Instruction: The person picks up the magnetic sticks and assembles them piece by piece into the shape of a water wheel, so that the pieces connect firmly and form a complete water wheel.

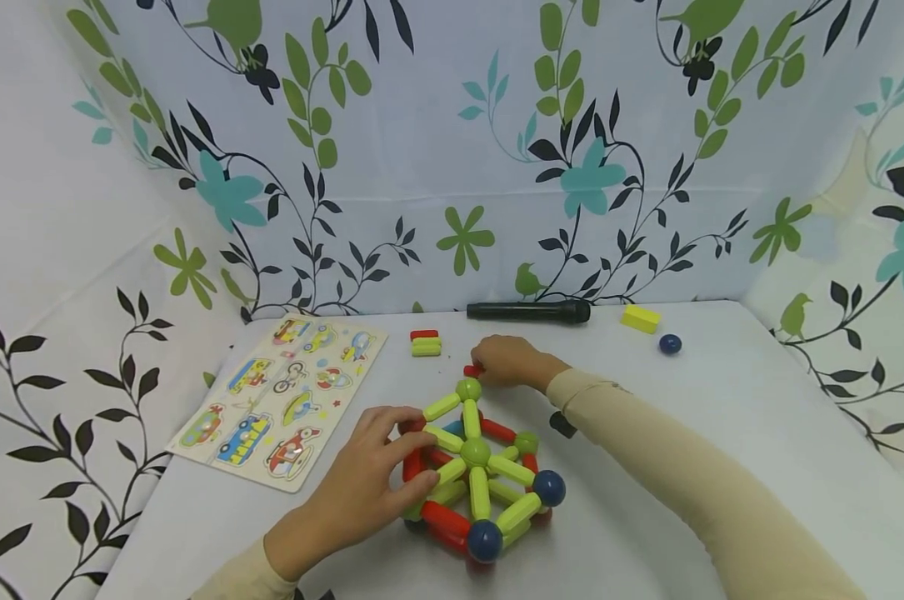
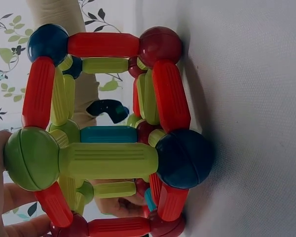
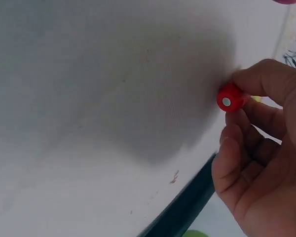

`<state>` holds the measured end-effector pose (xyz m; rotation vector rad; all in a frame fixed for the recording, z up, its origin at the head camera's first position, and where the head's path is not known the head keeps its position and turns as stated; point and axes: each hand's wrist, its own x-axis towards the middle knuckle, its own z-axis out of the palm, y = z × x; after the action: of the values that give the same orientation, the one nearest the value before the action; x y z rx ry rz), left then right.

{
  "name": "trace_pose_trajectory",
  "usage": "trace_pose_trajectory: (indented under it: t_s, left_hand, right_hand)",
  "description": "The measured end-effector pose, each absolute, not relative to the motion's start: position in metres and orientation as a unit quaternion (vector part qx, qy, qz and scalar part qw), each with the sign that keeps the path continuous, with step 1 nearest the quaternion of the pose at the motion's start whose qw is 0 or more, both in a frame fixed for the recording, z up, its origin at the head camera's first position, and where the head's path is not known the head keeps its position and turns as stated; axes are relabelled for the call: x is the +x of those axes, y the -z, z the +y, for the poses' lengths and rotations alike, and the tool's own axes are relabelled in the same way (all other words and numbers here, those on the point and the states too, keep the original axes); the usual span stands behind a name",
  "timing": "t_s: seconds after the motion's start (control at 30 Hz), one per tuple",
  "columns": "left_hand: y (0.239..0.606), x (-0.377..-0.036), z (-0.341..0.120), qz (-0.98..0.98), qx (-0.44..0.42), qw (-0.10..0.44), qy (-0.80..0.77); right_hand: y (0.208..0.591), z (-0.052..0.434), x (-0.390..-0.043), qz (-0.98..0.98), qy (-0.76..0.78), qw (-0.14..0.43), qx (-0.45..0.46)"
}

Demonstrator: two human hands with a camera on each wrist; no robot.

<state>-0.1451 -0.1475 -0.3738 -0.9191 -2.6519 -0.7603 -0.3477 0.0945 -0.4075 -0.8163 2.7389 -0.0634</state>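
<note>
A magnetic building-toy frame point(image 1: 476, 452) of red and yellow-green sticks and coloured balls stands on the white table. My left hand point(image 1: 377, 475) holds its left side, thumb and fingers spread around the sticks and balls. In the left wrist view, a green ball point(image 2: 32, 159) lies against that hand, joined by a yellow-green stick point(image 2: 108, 160) to a dark blue ball point(image 2: 185, 158). Just behind the frame, my right hand point(image 1: 515, 361) pinches a red magnetic stick point(image 3: 230, 98) between thumb and fingers. A pale metal dot shows in the end of this stick.
Several short sticks point(image 1: 425, 343) lie together behind the frame. A picture board point(image 1: 279, 400) is at the left. Toward the back are a black microphone point(image 1: 528, 312), a yellow block point(image 1: 641, 318) and a blue ball point(image 1: 670, 344). Patterned cloth point(image 1: 414, 167) hangs behind the table.
</note>
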Motion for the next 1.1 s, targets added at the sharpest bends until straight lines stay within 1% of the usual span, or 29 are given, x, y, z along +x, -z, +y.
trace_pose_trajectory:
  t_s: [0.13, 0.27, 0.4, 0.57, 0.73, 1.1]
  left_hand:
    - [0.375, -0.146, -0.148, -0.905, -0.318, 0.118, 0.258]
    - [0.375, -0.146, -0.148, -0.903, -0.321, 0.121, 0.259]
    - [0.374, -0.146, -0.148, -0.903, -0.318, 0.119, 0.261]
    - [0.374, -0.145, -0.147, -0.906, -0.314, 0.114, 0.262]
    - [0.374, -0.144, -0.147, -0.907, -0.311, 0.107, 0.263]
    - [0.374, -0.144, -0.147, -0.906, -0.312, 0.112, 0.262]
  right_hand:
    - [0.394, 0.122, -0.334, 0.939, 0.130, 0.164, -0.273]
    - [0.377, 0.156, -0.309, 0.911, 0.222, 0.186, -0.294]
    - [0.370, 0.181, -0.281, 0.883, 0.257, 0.208, -0.334]
    - [0.372, 0.189, -0.257, 0.865, 0.267, 0.222, -0.361]
    - [0.381, 0.187, -0.249, 0.867, 0.255, 0.227, -0.364]
    - [0.387, 0.187, -0.251, 0.865, 0.258, 0.216, -0.372]
